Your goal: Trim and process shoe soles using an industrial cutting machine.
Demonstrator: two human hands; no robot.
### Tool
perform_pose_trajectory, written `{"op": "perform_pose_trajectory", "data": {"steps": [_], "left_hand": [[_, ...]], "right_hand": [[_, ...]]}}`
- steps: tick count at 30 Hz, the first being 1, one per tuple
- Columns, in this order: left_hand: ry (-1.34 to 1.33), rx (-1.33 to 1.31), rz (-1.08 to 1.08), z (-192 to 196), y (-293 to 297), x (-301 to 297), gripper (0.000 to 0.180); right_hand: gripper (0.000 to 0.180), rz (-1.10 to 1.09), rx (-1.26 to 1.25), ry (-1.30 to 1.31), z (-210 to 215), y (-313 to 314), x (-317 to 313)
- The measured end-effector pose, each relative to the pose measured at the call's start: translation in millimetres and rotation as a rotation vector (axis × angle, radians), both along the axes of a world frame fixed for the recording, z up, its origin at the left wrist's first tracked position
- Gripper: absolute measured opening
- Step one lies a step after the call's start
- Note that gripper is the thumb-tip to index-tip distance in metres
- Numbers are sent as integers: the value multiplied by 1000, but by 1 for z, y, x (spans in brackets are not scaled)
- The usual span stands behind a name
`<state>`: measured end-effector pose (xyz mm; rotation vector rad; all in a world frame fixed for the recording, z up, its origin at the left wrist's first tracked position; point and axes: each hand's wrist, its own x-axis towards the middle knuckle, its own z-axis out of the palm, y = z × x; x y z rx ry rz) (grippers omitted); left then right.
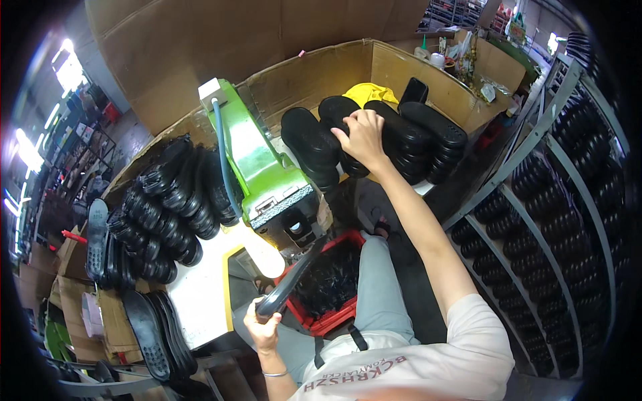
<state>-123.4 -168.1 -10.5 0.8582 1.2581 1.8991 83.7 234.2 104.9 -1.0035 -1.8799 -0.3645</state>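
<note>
A black shoe sole [297, 277] is gripped at its near end by my left hand [263, 330], fingers wrapped round it. Its far end reaches up to the dark head of the green machine [264, 157]; whether the two touch cannot be told. My right hand [364, 137] is over the stacked black soles [304, 134] at the back, thumb apart from the bent fingers. Nothing shows in that hand, and its fingertips are close to the top of a stack [338, 107].
Below the machine, a red crate [338, 324] holds black scraps. More soles [160, 200] lie on the white tabletop [194, 301] at left. A yellow cloth [371, 92] and a phone [414, 89] sit behind the stacks. A metal rack [515, 174] full of soles stands at right.
</note>
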Motion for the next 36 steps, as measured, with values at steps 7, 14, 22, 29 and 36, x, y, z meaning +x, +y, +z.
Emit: {"op": "perform_pose_trajectory", "data": {"steps": [7, 14, 22, 29, 36], "left_hand": [[-248, 0, -72, -6, 12, 16, 43], [-497, 125, -182, -28, 26, 11, 54], [-488, 165, -306, -20, 65, 23, 49], [-453, 184, -308, -14, 65, 5, 47], [-504, 335, -303, -6, 41, -28, 42]], "right_hand": [[16, -32, -60, 53, -22, 44, 7], [19, 529, -752, 739, -54, -93, 49], [84, 783, -924, 1001, -124, -168, 49], [77, 712, -812, 990, -115, -170, 30], [80, 707, -774, 875, -117, -190, -5]]}}
